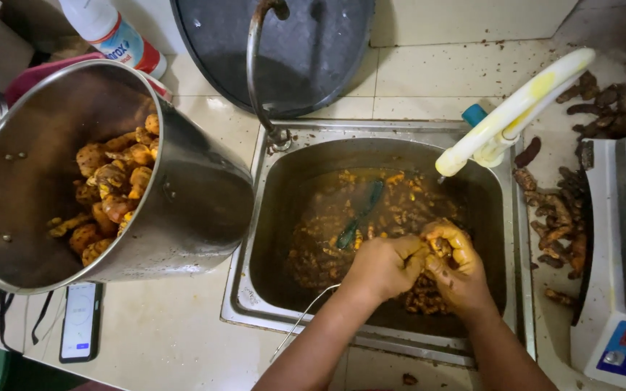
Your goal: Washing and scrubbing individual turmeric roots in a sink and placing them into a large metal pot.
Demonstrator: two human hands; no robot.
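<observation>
Left of the hands, a tilted steel pot [182,210] holds peeled turmeric. Over the sink [255,289], the left hand [385,266] and right hand [461,271] both close on one turmeric root [440,247], likely wet, knobbly and slippery, best pinched at its ends. Right of them, unwashed roots [556,224] lie on the desk [168,340].

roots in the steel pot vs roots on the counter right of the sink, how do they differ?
The pot roots are bright orange-yellow; the counter roots are dark brown. The pot roots are heaped inside the tilted steel pot; the counter roots lie loose beside the sink. Both are knobbly finger-shaped pieces.
</observation>
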